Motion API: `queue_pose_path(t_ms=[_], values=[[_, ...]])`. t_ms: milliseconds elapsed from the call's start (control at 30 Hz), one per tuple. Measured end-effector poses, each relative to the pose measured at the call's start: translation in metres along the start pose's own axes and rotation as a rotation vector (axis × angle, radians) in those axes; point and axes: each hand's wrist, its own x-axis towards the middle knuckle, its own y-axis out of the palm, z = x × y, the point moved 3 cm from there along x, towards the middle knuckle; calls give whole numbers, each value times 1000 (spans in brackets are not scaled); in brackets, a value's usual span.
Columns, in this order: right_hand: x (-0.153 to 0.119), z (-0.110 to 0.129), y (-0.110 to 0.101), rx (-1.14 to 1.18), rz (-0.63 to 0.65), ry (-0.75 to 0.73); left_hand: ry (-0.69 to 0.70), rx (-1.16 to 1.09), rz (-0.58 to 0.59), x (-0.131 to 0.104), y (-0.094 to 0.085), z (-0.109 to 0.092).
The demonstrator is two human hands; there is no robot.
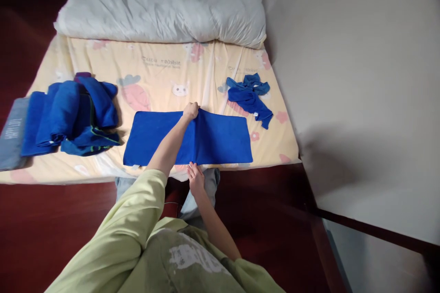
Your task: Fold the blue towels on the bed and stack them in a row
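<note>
A blue towel [223,137] lies spread lengthwise along the near side of the bed, with a raised crease running across its middle. My left hand [191,111] is closed on the towel's far edge, at the top of that crease. At the near edge, my right hand [196,180] has its fingertips on the cloth where the crease ends, seemingly pinching it. A small white tag [136,166] sticks out at the towel's near left corner.
The bed's patterned sheet [161,84] carries a pile of blue towels [65,110] at left, beside a grey-blue folded cloth [13,135]. Crumpled blue cloths [249,96] lie at right. A pale quilt [161,4] covers the far end; a white wall [360,78] stands right.
</note>
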Motion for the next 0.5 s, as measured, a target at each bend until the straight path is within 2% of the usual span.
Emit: queue_pose_path(t_ms=[100,267,367,500], values=[[-7,0,-1,0,-17,-1,14,-1,-16,-5,-13,0],[-18,4,-7,-7,4,-98,35,-17,-54,-22,-35,3],[-22,18,-10,-37,-16,-170,51,-35,-100,-35,-53,4],[-32,52,-8,-75,-34,-265,73,-59,-188,-57,-89,9]])
